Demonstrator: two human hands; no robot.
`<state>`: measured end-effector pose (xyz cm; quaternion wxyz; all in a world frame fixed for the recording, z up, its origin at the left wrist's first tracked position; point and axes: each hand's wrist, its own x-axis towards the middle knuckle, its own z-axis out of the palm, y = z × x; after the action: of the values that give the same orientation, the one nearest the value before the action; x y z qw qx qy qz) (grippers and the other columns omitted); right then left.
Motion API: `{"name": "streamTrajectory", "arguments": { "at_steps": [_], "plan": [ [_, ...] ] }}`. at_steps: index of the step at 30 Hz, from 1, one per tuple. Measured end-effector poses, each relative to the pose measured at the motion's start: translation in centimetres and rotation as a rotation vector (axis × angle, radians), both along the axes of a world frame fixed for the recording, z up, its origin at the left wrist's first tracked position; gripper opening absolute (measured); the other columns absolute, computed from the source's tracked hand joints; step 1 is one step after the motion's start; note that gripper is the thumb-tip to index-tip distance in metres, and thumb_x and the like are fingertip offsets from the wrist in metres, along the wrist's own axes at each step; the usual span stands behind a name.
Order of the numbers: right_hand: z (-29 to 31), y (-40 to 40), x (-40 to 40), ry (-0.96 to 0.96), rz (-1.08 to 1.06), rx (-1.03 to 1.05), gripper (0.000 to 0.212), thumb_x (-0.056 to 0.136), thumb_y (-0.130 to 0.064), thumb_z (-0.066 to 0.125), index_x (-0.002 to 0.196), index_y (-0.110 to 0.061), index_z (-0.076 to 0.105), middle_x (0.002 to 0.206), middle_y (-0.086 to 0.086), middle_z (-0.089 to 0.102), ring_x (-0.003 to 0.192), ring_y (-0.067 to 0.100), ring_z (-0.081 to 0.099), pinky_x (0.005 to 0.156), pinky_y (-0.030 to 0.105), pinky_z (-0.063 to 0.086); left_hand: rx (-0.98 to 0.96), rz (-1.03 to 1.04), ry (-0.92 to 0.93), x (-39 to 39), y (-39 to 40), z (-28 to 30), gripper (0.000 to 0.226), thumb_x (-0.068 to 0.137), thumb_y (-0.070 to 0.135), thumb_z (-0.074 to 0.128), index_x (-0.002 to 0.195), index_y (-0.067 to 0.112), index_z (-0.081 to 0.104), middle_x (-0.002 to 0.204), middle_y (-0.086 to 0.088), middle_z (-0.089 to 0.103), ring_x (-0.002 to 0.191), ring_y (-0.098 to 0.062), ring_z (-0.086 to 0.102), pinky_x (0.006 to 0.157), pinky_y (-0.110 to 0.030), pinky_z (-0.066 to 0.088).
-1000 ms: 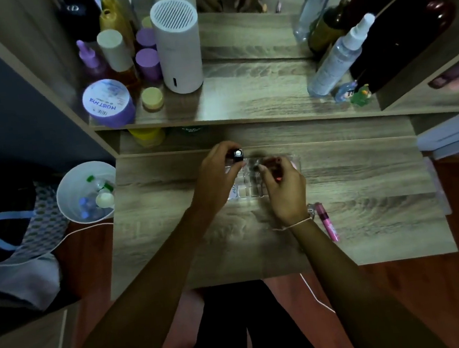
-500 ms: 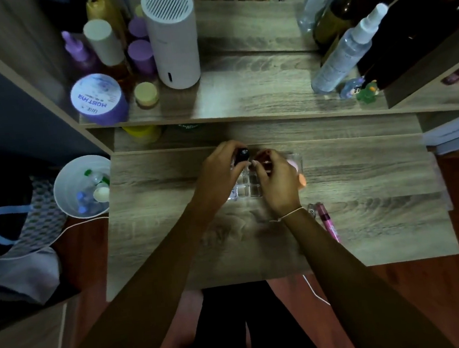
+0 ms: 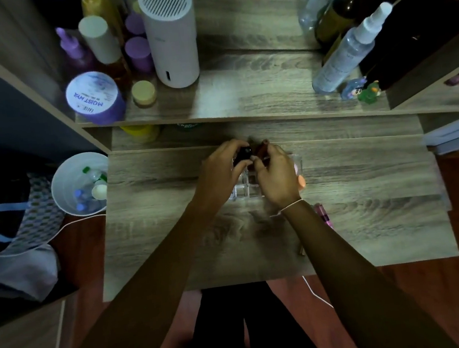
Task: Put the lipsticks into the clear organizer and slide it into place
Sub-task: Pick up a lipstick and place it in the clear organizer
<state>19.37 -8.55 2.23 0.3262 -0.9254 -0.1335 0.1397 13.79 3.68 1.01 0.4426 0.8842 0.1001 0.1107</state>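
The clear organizer (image 3: pixel 246 190) sits in the middle of the wooden desk (image 3: pixel 354 197), mostly hidden under both hands. My left hand (image 3: pixel 222 171) is closed on a black lipstick (image 3: pixel 244 153) standing at the organizer's far left corner. My right hand (image 3: pixel 277 177) pinches a dark red lipstick (image 3: pixel 259 149) just beside it, over the far cells. A pink and an orange lipstick end (image 3: pixel 301 181) show at the organizer's right side. A pink lipstick (image 3: pixel 324 216) lies on the desk beside my right wrist.
A raised shelf (image 3: pixel 256 93) behind the desk carries a white cylinder (image 3: pixel 169 32), purple jars, a spray bottle (image 3: pixel 351 48) and small figurines. A white bin (image 3: pixel 79 185) with bottles stands left of the desk. A white cable runs along the floor.
Both hands have drawn closer together over the organizer's far edge, and the right hand has brought the dark red lipstick up next to the black one.
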Motion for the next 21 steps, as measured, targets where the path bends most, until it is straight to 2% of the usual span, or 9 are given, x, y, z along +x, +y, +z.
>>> {"name": "streamTrajectory", "arguments": {
  "at_steps": [5,8,11,15,18,20,21],
  "plan": [
    [0.7,0.5,0.5,0.040,-0.059,0.054,0.036,0.096,-0.019,0.051,0.129,-0.005,0.054,0.127,0.015,0.059,0.117,0.029,0.055,0.100,0.038,0.044,-0.012,-0.010,0.020,-0.2,-0.3,0.1,0.030,0.083,0.008,0.069,0.112,0.008,0.060,0.111,-0.009,0.066,0.102,-0.019,0.063,0.085,-0.026,0.050],
    [0.8,0.6,0.6,0.059,-0.059,0.052,0.035,0.097,-0.020,0.050,0.128,-0.004,0.052,0.128,0.015,0.058,0.118,0.030,0.054,0.101,0.040,0.043,0.006,-0.025,0.035,-0.8,-0.6,0.0,0.030,0.085,0.005,0.066,0.114,0.009,0.059,0.114,-0.010,0.065,0.106,-0.020,0.061,0.090,-0.032,0.051],
    [0.8,0.4,0.6,0.051,-0.065,0.071,0.041,0.098,-0.020,0.048,0.136,-0.005,0.045,0.134,0.016,0.053,0.123,0.030,0.051,0.105,0.041,0.040,0.079,0.017,0.050,-1.1,-0.8,-0.3,0.030,0.085,0.007,0.066,0.114,0.010,0.060,0.112,-0.011,0.065,0.105,-0.025,0.057,0.088,-0.040,0.049],
    [0.6,0.2,0.3,0.041,-0.025,0.070,0.042,0.099,-0.021,0.047,0.139,-0.007,0.042,0.133,0.015,0.055,0.121,0.028,0.052,0.102,0.040,0.042,0.145,0.056,0.124,-0.9,-0.4,-0.8,0.029,0.085,0.014,0.067,0.114,0.012,0.060,0.112,-0.010,0.064,0.107,-0.028,0.054,0.089,-0.040,0.045],
    [0.3,-0.3,-0.4,0.049,-0.042,0.069,0.052,0.098,-0.019,0.049,0.147,-0.015,0.033,0.130,0.011,0.060,0.113,0.023,0.059,0.093,0.032,0.047,0.193,0.057,0.159,-0.7,-0.4,-1.1,0.029,0.086,0.016,0.066,0.114,0.012,0.061,0.114,-0.011,0.064,0.110,-0.029,0.052,0.092,-0.038,0.037],
    [0.4,-0.8,-1.4,0.025,-0.045,0.127,0.062,0.097,-0.015,0.052,0.151,-0.021,0.022,0.122,0.005,0.063,0.096,0.008,0.061,0.083,0.015,0.045,0.220,0.056,0.173,-0.6,-0.3,-1.3,0.029,0.086,0.017,0.066,0.114,0.012,0.061,0.115,-0.012,0.063,0.110,-0.031,0.052,0.091,-0.039,0.037],
    [0.4,-1.1,-1.9,0.004,-0.031,0.177,0.060,0.096,-0.012,0.052,0.150,-0.023,0.026,0.119,0.002,0.063,0.092,0.004,0.060,0.082,0.010,0.044,0.229,0.058,0.178,-0.6,-0.2,-1.3,0.028,0.086,0.018,0.066,0.113,0.012,0.062,0.115,-0.012,0.063,0.110,-0.031,0.052,0.091,-0.039,0.037]
  ]
}}
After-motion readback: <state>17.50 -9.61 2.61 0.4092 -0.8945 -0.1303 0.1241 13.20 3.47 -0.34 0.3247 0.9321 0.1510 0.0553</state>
